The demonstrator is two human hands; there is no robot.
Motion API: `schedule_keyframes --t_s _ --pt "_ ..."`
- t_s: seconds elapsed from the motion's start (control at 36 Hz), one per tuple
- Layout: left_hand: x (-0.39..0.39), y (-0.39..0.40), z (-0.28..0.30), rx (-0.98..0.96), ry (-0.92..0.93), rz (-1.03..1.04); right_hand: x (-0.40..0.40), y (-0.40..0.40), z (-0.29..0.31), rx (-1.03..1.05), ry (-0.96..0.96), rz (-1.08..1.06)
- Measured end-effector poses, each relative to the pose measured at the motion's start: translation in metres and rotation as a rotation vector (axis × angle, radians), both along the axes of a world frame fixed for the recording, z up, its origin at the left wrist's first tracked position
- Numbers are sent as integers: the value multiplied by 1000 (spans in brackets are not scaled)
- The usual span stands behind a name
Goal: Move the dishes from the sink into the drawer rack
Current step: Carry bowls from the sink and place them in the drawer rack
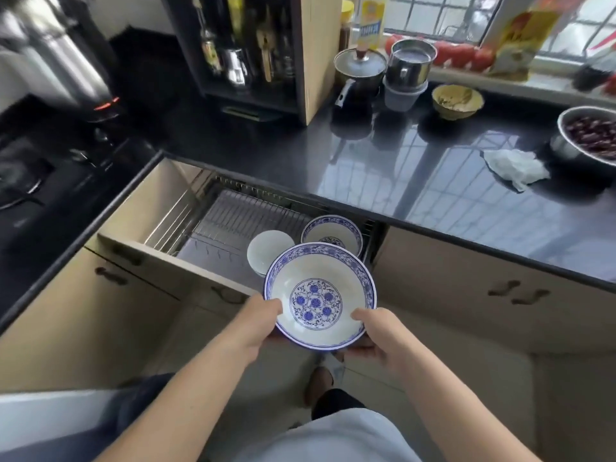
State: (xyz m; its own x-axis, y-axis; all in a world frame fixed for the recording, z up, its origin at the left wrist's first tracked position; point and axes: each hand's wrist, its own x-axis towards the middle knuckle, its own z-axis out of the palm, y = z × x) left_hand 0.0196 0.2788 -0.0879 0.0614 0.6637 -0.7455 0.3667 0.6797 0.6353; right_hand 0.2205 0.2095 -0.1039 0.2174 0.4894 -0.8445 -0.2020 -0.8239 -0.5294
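While both hands grip it, round glazed bowl (320, 295) hangs over wire rack (233, 218).

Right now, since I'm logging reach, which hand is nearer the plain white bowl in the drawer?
Left. The left hand grips the blue-patterned bowl's left rim, just below the plain white bowl; the right hand grips the opposite rim, farther away.

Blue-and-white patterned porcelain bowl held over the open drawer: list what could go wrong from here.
1. The blue-and-white patterned porcelain bowl hangs over the floor tiles, each hand (left hand, right hand) holding only its rim; a slip could smash it.
2. Lowered carelessly, it may knock the plain white bowl or the smaller blue-rimmed bowl already sitting in the wire drawer rack.
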Motion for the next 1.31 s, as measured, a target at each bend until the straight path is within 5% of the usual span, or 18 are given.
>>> schedule_keyframes --t_s 0.11,0.28,0.47,0.67,0.78,1.0,1.31 --pt "-8 53 -55 -40 41 11 5 44 -16 -8 47 -3" --pt "20 93 -21 -100 48 70 11 95 -27 -38 9 45" --pt "30 125 -52 -216 18 44 28 141 -45 -176 -106 196" --pt "33 143 -87 -249 42 -121 33 152 -81 -266 -146 201" --pt "27 166 -94 -71 33 -330 35 156 -102 -278 -138 68" --pt "-67 218 -128 192 560 -908 35 190 -136 -281 -157 -122" --pt "-103 234 -144 164 767 -1055 34 231 -167 -286 -196 -305"
